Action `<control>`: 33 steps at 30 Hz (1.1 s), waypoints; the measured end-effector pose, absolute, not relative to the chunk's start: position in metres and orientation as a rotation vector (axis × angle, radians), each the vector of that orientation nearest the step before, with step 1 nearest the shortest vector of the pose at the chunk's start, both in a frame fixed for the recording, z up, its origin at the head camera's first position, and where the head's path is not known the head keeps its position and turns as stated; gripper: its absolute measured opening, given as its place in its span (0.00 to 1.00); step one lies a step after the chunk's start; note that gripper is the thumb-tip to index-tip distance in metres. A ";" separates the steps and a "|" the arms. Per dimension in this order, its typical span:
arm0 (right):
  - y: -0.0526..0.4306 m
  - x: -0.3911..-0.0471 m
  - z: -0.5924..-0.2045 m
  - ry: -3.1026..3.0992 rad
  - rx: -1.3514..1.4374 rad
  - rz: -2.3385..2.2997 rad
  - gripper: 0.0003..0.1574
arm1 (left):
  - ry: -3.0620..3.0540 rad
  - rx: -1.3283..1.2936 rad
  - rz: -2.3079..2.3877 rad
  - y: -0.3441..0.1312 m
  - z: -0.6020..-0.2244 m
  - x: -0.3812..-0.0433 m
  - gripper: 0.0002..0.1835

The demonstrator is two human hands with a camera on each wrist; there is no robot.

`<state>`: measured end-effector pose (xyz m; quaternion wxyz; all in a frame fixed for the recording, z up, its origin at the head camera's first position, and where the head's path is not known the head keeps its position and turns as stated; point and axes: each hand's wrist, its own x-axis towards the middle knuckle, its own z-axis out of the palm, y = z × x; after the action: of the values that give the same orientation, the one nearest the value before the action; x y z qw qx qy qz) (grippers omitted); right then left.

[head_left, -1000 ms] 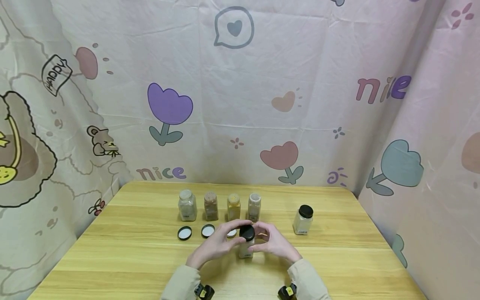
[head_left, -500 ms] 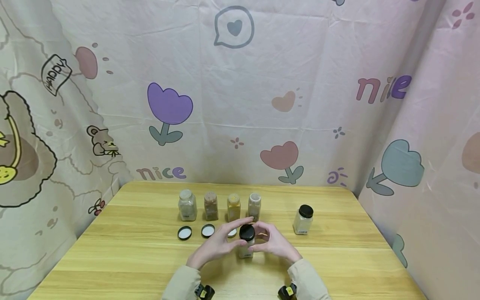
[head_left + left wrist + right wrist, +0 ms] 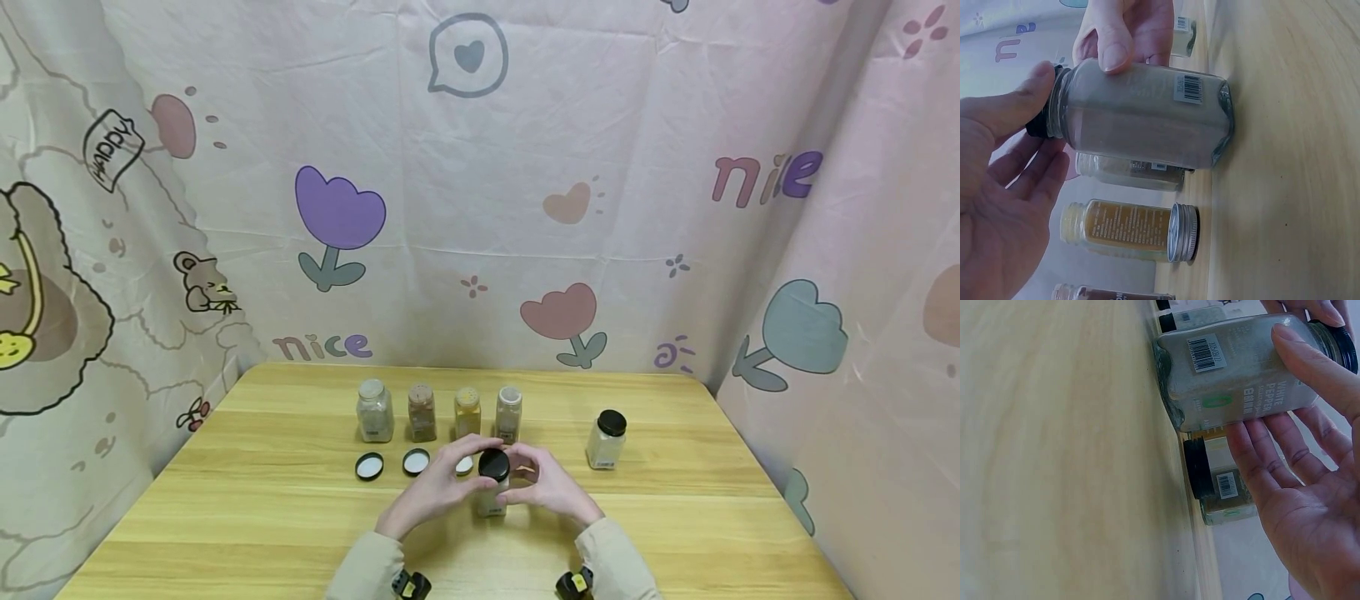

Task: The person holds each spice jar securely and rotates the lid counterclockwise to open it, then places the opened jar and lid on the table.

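Observation:
A glass spice jar (image 3: 1141, 112) of pale powder, printed as white pepper, stands upright on the table between both hands. Its black lid (image 3: 494, 465) is on. My left hand (image 3: 435, 490) grips the lid between thumb and fingers, as the left wrist view shows from the side. My right hand (image 3: 551, 486) holds the jar's glass body, thumb on the near side and fingers behind. In the right wrist view the jar's label (image 3: 1260, 397) and barcode (image 3: 1206, 353) face the camera.
Behind the hands stand lidless jars in a row: a pale one (image 3: 375, 414), a brown one (image 3: 422, 414), a yellow one (image 3: 468, 408) and a greyish one (image 3: 508, 410). Upturned lids (image 3: 369, 467) lie before them, one partly hidden. Another black-lidded jar (image 3: 606, 442) stands to the right.
My left fingers loosened and spread off the lid half a second ago, and now close on it again. My right hand and the jar have stayed in place.

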<state>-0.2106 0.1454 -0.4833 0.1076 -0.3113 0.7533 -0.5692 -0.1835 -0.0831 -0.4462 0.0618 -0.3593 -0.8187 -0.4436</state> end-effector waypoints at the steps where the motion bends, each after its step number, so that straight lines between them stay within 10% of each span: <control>1: 0.145 -0.211 -0.483 2.217 -0.915 -1.675 0.34 | -2.472 -1.081 -1.338 -0.083 -0.446 -0.183 0.30; 33: 0.157 -0.212 -0.481 2.211 -0.952 -1.602 0.31 | -2.447 -0.978 -1.281 -0.080 -0.452 -0.182 0.25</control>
<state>-0.2123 0.1567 -0.4810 0.1246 -0.3267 0.7586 -0.5498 -0.1819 -0.0801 -0.4516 0.1055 -0.3318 -0.8305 -0.4348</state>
